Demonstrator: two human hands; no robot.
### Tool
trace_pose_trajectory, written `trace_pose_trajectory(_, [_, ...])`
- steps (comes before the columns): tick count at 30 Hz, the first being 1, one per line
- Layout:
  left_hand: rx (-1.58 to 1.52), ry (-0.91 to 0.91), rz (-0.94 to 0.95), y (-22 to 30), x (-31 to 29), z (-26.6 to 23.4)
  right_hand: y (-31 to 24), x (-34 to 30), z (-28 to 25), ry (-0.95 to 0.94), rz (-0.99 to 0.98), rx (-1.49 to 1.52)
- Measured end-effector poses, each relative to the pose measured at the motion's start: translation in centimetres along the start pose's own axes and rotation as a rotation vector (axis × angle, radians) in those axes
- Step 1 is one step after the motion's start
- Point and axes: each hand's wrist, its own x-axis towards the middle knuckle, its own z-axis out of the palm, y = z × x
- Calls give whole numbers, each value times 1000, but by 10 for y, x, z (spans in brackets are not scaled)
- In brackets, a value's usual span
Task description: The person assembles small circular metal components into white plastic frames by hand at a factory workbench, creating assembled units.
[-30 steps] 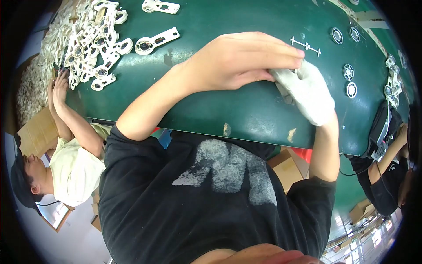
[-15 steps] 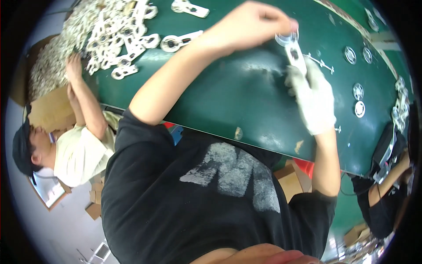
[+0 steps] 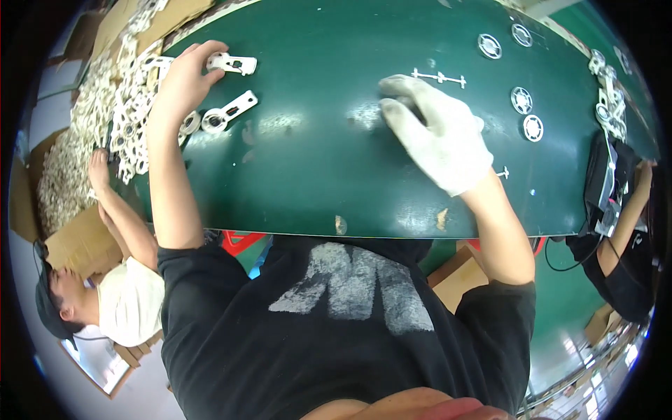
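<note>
My bare left hand point(image 3: 185, 80) reaches to the far left of the table. Its thumb and fingers close around the ring end of a white plastic handle-shaped part point(image 3: 241, 65). Just nearer to me lies a similar white part point(image 3: 229, 113), its round end toward the pile. My right hand point(image 3: 444, 136), in a white glove, hovers over the middle right of the table. The gloved thumb and fingers are apart, with nothing between them. Beyond the glove lies a thin white plastic sprue piece point(image 3: 439, 77).
A heap of white parts point(image 3: 133, 126) covers the table's left end. Several round spoked discs point(image 3: 521, 100) lie at right, with more parts point(image 3: 610, 98) at the far right edge. A co-worker's hand point(image 3: 99, 168) is by the heap; another person point(image 3: 623, 259) is at right.
My left hand has swung from beside the right hand to the far left. The white part and clear round piece have left my hands; the gloved hand has opened. My view has shifted.
</note>
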Motion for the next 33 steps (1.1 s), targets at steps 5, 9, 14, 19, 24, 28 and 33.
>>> trace_pose_trajectory(5, [-219, 100, 249, 89, 2, -10, 8, 9, 6, 441, -477, -461])
trace_pose_trajectory(9, [-637, -301, 378, 176, 27, 1, 16, 24, -5, 587, -622, -606])
trace_pose_trajectory(14, [-1301, -290, 398, 227, 105, 66, 41, 26, -56, 780, -259, -580])
trace_pose_trajectory(19, [-525, 323, 1051, 274, 136, 89, 73, 30, -101, 937, 95, -87])
trace_pose_trajectory(24, [-310, 243, 1015, 266, 133, 88, 76, 25, -98, 726, 163, 48])
trace_pose_trajectory(28, [-437, 470, 944, 234, 81, 54, 40, 19, -84, 501, 302, -331])
trace_pose_trajectory(33, [-396, 671, 928, 209, 37, 52, 12, 10, -48, 185, 217, -472])
